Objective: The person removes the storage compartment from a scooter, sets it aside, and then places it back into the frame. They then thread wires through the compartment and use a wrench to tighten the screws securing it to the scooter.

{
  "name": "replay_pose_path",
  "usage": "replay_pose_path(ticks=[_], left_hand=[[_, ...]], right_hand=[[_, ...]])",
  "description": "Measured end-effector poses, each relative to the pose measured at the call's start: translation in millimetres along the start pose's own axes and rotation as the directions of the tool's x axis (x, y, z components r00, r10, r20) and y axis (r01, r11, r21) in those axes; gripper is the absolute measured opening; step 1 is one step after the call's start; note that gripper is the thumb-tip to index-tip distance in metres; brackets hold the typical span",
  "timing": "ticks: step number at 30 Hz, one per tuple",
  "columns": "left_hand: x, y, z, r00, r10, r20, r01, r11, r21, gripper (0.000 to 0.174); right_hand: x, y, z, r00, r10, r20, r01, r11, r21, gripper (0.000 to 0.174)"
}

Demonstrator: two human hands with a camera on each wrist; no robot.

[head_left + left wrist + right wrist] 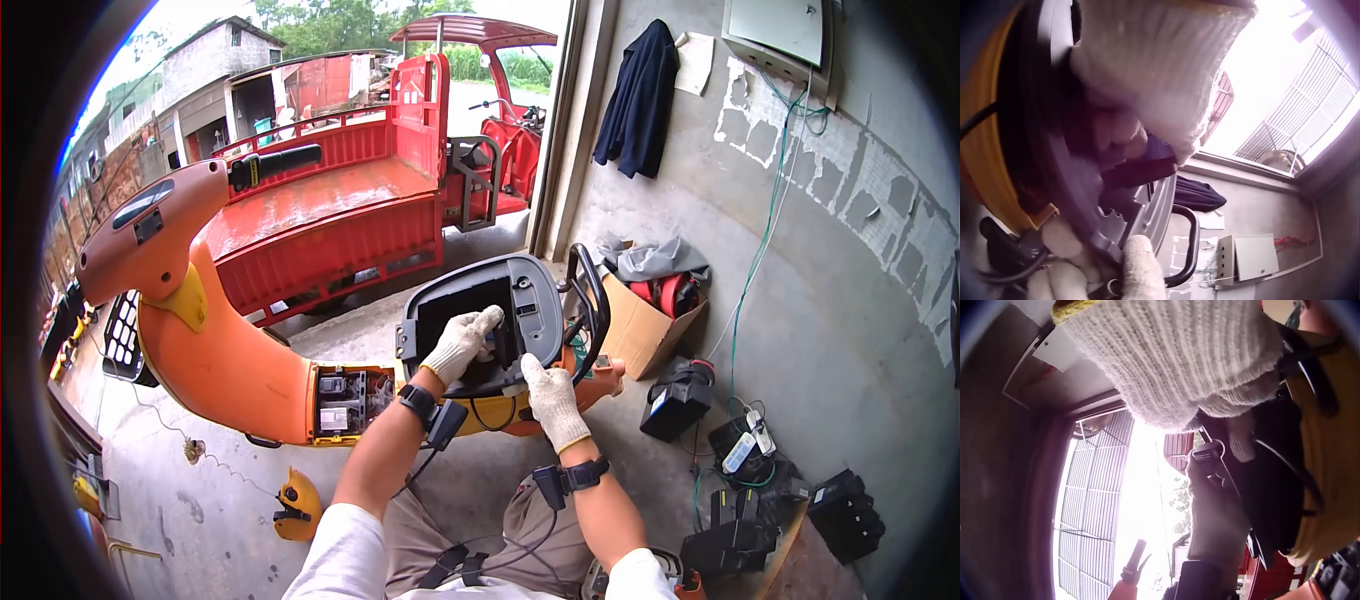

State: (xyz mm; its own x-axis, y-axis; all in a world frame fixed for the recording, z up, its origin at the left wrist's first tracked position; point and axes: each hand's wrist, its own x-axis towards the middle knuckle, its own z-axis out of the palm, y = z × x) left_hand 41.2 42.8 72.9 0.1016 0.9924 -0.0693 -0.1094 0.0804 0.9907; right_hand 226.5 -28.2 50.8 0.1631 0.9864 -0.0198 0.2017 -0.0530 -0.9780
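Note:
A black storage bucket (462,290) sits tilted in the orange scooter body (235,355). My gloved left hand (463,345) is over its opening, fingers curled around a dark, handle-like tool (1141,172) with a blue patch beside it. The tool's kind is hidden by the glove. At the bucket's near right corner, my gloved right hand (556,405) grips the rim, thumb (1140,262) on top and fingers underneath. A black cable (1291,465) hangs beside the bucket in the right wrist view.
Behind the scooter's black grab rail (597,310) stands a cardboard box (640,325). Black battery packs (680,400) and cables lie along the right wall. An orange-yellow panel (297,505) lies on the floor at left. A red cargo tricycle (340,230) stands beyond the scooter.

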Motion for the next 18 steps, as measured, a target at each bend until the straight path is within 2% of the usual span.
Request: replay_pose_path(ticks=[3, 4, 7, 9, 11, 13, 16, 18], left_hand=[[-6.4, 16.4, 8.1, 0.997, 0.071, 0.023, -0.072, 0.997, 0.014, 0.042], [-12.2, 28.9, 11.4, 0.995, 0.101, 0.024, -0.102, 0.994, 0.05, 0.041], [-23.7, 53.0, 12.3, 0.979, 0.204, 0.012, -0.204, 0.972, 0.121, 0.042], [-24.9, 64.7, 12.8, 0.969, 0.243, 0.043, -0.247, 0.943, 0.223, 0.038], [-16.5, 73.0, 12.9, 0.953, 0.302, -0.022, -0.288, 0.926, 0.246, 0.035], [-20.0, 99.9, 6.7, 0.889, 0.446, -0.105, -0.424, 0.888, 0.181, 0.033], [-22.9, 134.0, 3.9, 0.844, 0.53, -0.078, -0.508, 0.838, 0.201, 0.031], [-45.7, 153.1, 18.7, 0.843, 0.538, -0.025, -0.52, 0.825, 0.223, 0.03]], right_hand=[[-7.4, -18.1, -7.9, 1.0, -0.003, -0.026, -0.001, 0.989, -0.149, 0.055], [-8.5, -21.8, -6.4, 0.998, -0.013, -0.055, 0.008, 0.997, -0.082, 0.056], [-4.8, -22.8, -12.2, 0.998, -0.039, -0.057, 0.036, 0.998, -0.057, 0.055], [-0.7, -25.3, -13.6, 0.999, 0.003, -0.04, -0.004, 0.999, -0.042, 0.053], [-0.1, -23.3, -14.4, 1.0, 0.002, -0.024, -0.003, 1.0, -0.014, 0.051], [2.0, -14.4, -15.4, 0.999, -0.038, -0.005, 0.038, 0.999, 0.02, 0.05], [3.1, -6.0, -17.7, 0.998, 0.021, 0.063, -0.03, 0.989, 0.143, 0.048], [3.5, -3.2, -19.5, 0.999, 0.015, 0.047, -0.021, 0.993, 0.118, 0.049]])
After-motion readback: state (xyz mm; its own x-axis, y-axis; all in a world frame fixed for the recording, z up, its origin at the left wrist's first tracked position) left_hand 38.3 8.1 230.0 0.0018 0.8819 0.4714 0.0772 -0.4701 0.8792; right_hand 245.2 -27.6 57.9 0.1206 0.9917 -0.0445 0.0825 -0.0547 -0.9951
